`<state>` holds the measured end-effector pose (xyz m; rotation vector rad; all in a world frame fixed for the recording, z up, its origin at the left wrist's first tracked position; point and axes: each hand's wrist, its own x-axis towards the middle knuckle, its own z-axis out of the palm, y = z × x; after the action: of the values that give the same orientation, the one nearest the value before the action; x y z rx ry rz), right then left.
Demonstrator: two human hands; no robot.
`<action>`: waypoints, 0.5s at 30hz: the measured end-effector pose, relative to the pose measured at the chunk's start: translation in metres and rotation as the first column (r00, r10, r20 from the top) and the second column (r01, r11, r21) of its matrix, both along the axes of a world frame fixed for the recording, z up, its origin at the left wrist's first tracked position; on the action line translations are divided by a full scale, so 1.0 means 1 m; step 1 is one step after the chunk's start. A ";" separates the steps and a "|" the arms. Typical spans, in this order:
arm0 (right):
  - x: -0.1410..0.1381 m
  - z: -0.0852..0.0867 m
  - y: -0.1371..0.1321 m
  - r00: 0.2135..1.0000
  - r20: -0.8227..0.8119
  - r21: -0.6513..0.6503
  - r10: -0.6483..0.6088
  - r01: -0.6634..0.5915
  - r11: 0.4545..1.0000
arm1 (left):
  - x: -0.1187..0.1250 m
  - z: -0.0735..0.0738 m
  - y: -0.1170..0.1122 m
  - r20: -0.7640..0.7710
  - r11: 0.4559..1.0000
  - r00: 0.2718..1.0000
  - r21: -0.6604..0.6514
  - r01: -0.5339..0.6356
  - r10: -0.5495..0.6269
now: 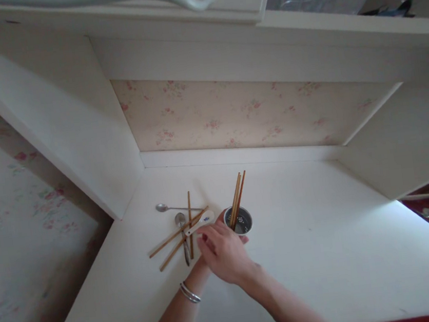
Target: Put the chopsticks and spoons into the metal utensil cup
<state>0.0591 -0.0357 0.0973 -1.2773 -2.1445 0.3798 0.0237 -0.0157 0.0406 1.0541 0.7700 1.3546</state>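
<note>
A perforated metal holder [239,220] stands on the white desk [325,251] with a few wooden chopsticks [237,195] upright in it. Left of it lie more loose chopsticks [172,236], a white ceramic spoon [201,221] and two metal spoons [169,208]. My arms cross. My right hand [223,253] reaches left over the other, its fingers bent down and together at the loose cutlery by the white spoon's handle. My left hand [244,239], a bracelet on its wrist, is mostly hidden under the right. Its fingertips show round the holder's base.
The desk sits in a white alcove with floral wallpaper [240,111] at the back and a side panel [79,130] on the left. A shelf [338,23] overhead carries plastic bottles. Patterned floor shows to the left and dark items at the far right.
</note>
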 end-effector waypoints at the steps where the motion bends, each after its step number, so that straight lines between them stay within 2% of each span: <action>1: -0.013 0.001 0.009 0.989 0.148 -0.016 0.022 -0.020 1.000 | -0.001 0.004 -0.002 -0.025 0.999 0.998 -0.015 -0.049 0.049; 3: -0.035 -0.003 0.026 0.904 0.416 -0.059 0.096 -0.079 0.995 | -0.010 0.012 -0.001 -0.212 0.991 0.971 -0.046 -0.122 0.110; 5: -0.051 -0.012 0.040 0.842 0.512 -0.087 0.172 -0.148 0.985 | -0.023 0.020 0.005 -0.486 0.985 0.866 -0.062 -0.164 0.113; 7: -0.063 -0.021 0.050 0.816 0.534 -0.098 0.223 -0.203 0.974 | -0.035 0.027 0.013 -0.658 0.990 0.751 -0.067 -0.124 0.050; 8: -0.067 -0.025 0.054 0.803 0.547 -0.102 0.237 -0.217 0.971 | -0.038 0.029 0.016 -0.674 0.995 0.739 -0.071 -0.075 0.007; 12: -0.080 -0.038 0.062 0.763 0.591 -0.110 0.263 -0.246 0.963 | -0.038 0.033 0.021 -0.607 0.983 0.773 -0.103 0.153 -0.185; 15: -0.084 -0.044 0.065 0.748 0.604 -0.109 0.276 -0.266 0.958 | -0.037 0.031 0.021 -0.609 0.979 0.769 -0.075 0.187 -0.193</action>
<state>-0.0245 0.0293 0.0533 -1.2028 -2.9077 0.0890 -0.0131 0.0055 0.0721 1.5542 1.1063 0.8175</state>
